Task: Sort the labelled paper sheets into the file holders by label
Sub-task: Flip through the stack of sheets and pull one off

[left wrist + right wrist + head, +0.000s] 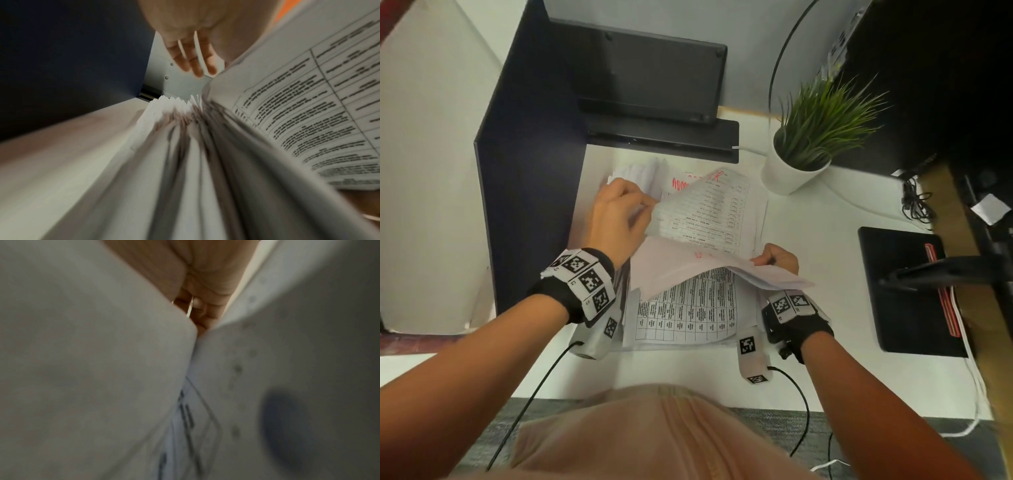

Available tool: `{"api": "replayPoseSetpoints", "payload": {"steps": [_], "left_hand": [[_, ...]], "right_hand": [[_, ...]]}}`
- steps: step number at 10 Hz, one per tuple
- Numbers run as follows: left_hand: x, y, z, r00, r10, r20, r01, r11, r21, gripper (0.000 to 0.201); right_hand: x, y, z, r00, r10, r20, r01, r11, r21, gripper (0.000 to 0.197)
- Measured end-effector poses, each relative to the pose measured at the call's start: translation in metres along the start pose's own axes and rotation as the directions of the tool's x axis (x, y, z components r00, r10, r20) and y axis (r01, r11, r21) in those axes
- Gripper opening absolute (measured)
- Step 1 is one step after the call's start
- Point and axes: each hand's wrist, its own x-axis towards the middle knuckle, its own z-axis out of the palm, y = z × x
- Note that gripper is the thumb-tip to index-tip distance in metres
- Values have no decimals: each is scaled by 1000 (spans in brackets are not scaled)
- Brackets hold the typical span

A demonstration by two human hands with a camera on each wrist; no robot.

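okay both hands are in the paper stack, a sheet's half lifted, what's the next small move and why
Probably lift the raised sheet clear with the left hand to read its label. It is curled over, the red writing beneath only partly shows, and the right hand already grips the lower bundle's edge.

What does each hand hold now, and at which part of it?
The left hand pinches a lifted sheet at its left edge. The right hand grips a bundle of sheets at its right edge, above the paper stack.
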Motion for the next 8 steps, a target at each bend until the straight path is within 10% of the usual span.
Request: {"api": "replayPoseSetpoints", "payload": {"steps": [1, 3, 6, 7, 8], "left_hand": [[-4, -2, 0, 995, -64, 76, 79, 974, -215, 9], [-10, -9, 0, 949, -194, 247, 295, 818, -494, 31], [-2, 1, -10, 834, -349, 427, 548, 620, -561, 40], [-2, 14, -14, 817, -301, 492, 562, 607, -562, 49], [-2, 30, -15, 873, -259, 414, 435, 798, -418, 39]], "right_hand": [[-20, -11, -1, 992, -125, 5, 124, 980, -153, 21], [-22, -8, -3, 979, -203, 19, 199, 970, 143, 73], [-24, -21, -8, 964, -263, 23, 264, 959, -100, 21], [-35, -32, -9, 960, -278, 45, 275, 960, 58, 29], [-50, -47, -11, 936, -353, 13, 345, 920, 184, 34]]}}
